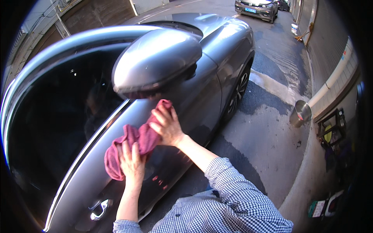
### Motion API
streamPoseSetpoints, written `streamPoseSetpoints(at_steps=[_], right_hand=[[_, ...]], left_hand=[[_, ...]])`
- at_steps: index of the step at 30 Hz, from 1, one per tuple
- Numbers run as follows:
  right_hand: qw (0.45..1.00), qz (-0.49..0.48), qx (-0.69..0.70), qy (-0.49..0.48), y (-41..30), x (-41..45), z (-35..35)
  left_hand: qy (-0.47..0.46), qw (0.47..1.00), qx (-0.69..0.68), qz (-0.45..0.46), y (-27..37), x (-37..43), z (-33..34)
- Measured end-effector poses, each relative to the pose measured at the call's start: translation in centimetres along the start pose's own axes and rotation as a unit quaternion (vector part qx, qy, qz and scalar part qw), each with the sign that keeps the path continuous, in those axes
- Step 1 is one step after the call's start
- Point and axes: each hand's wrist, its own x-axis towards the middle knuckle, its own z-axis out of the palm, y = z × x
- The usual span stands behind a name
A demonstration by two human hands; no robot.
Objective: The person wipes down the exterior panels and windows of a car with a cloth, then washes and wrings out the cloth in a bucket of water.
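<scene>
A dark pink cloth [140, 138] lies bunched against the front door panel [172, 163] of a grey car, below its side mirror [158, 59]. My left hand [131, 163] presses on the lower left part of the cloth with its fingers over the folds. Higher up and to the right, my right hand [167, 125] has its fingers on the other end of the same cloth, just under the mirror. The dark side window [64, 110] is to the left of both hands, and a chrome door handle [100, 209] shows below my left hand.
A metal bucket [300, 113] stands by the wall at the right, near a white pipe [332, 77]. Beside them is a dark frame [332, 128] with things in it. Another car [256, 10] is farther up the partly wet lane. A white container [294, 28] sits by the shutter.
</scene>
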Motion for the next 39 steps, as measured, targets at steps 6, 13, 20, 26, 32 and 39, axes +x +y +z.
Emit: streamPoseSetpoints(at_steps=[6,13,20,26,32,39], right_hand=[[0.994,0.061,-0.092,0.01,16.4,-0.1,-7.0],[0.982,0.14,-0.127,0.007,22.4,1.9,-10.5],[0.992,0.047,-0.061,-0.098,9.3,1.6,-9.4],[0.893,0.007,0.202,-0.401,-1.0,1.6,-6.3],[0.936,-0.128,0.244,-0.219,-8.6,16.5,-5.7],[0.937,-0.328,0.091,0.079,-7.9,40.2,-1.8]], left_hand=[[0.012,0.993,-0.074,0.09,11.4,13.0,7.7],[-0.004,0.979,-0.163,0.122,16.4,20.0,10.6],[-0.045,0.982,-0.075,0.17,7.5,11.2,3.2],[0.047,0.984,-0.061,0.159,-0.9,4.3,-2.7],[0.337,0.931,0.081,0.115,-10.0,7.8,-10.4],[0.412,0.86,0.298,0.045,-23.1,21.2,-19.3]])
